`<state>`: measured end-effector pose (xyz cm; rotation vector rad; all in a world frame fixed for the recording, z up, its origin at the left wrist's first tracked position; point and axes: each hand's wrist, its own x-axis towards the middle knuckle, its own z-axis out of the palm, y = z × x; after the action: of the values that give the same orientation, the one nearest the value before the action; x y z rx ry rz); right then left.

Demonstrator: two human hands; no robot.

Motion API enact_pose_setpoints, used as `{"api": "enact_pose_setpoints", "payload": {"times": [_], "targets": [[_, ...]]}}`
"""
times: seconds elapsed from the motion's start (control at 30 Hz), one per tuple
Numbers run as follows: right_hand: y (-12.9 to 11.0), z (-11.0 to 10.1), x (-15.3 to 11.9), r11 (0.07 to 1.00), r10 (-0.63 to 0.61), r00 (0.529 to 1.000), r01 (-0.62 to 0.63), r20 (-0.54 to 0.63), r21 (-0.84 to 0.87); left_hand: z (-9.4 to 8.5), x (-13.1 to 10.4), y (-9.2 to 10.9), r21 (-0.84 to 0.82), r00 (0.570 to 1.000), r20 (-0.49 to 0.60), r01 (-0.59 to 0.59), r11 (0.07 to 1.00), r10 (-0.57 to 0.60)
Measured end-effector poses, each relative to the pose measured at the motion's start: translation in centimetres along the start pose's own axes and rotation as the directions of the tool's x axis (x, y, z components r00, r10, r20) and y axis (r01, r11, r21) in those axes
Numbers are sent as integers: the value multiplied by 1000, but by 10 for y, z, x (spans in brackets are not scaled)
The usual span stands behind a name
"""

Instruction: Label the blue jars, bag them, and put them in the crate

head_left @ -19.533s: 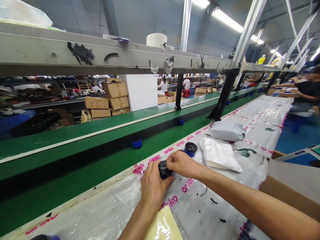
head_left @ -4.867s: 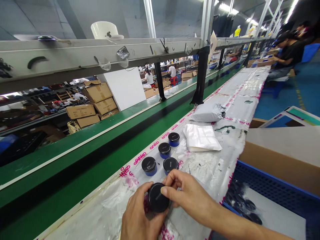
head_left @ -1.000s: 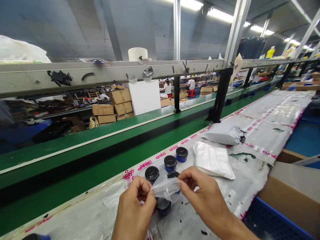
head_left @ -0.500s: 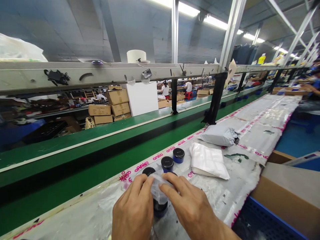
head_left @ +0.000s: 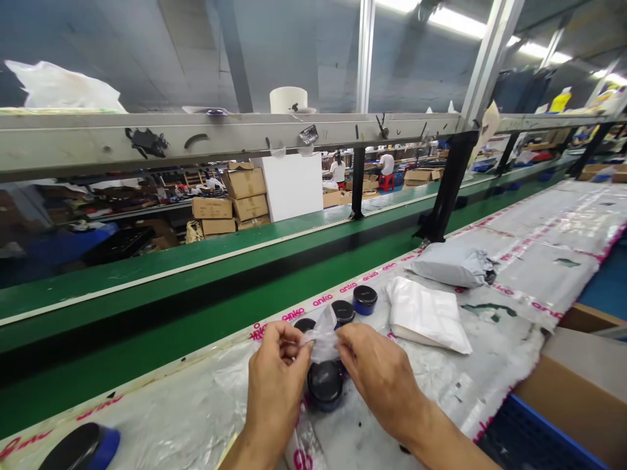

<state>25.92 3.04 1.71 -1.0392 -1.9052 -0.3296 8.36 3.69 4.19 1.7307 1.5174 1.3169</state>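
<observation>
Between my two hands a small, thin translucent plastic bag (head_left: 323,338) is stretched out. My left hand (head_left: 279,378) pinches its left edge between thumb and fingers. On the other side my right hand (head_left: 379,369) grips its right edge. Just below the bag sits a round black-lidded container with a blue base (head_left: 325,384), close to both hands. Behind the bag stand more such containers, one partly hidden by my left hand, another black-lidded container (head_left: 343,311) and a blue-sided one (head_left: 365,299) farther right.
A stack of white folded sheets (head_left: 428,314) and a grey plastic packet (head_left: 453,264) lie to the right on the plastic-covered table. Another black-and-blue container (head_left: 83,447) is at lower left. A green conveyor (head_left: 196,313) runs behind; a blue crate (head_left: 543,431) stands lower right.
My hands have moved apart a little, with the bag pulled between them, so the container below shows more. The view has turned left, bringing a container into the lower left.
</observation>
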Motion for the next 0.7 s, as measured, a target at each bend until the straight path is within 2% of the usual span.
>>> {"api": "enact_pose_setpoints", "payload": {"times": [0.03,0.1,0.2,0.27,0.37,0.43,0.6,0.7], "targets": [[2,3,0,1000,-4,1000,4,1,14,0,3,-3,-51,1000,16,18,999,-18],[5,8,0,1000,-24,999,23,29,15,-2,7,-9,-50,998,62,-30,998,33],[5,12,0,998,-60,995,62,85,-19,-5,6,-20,125,967,146,-226,966,207],[5,12,-2,995,-66,991,74,114,-64,-7,2,-27,234,935,229,-323,917,270],[4,8,-6,988,-81,982,101,170,-113,-7,-7,-35,360,901,340,-389,848,269],[4,3,-9,985,-104,973,128,205,-111,-8,-11,-39,402,890,360,-417,815,279],[4,-5,-21,986,-140,959,159,248,-58,-14,-16,-45,399,875,383,-445,802,296],[4,-6,-30,984,-164,954,176,251,-28,-19,-18,-48,362,831,445,-507,782,333]]}}
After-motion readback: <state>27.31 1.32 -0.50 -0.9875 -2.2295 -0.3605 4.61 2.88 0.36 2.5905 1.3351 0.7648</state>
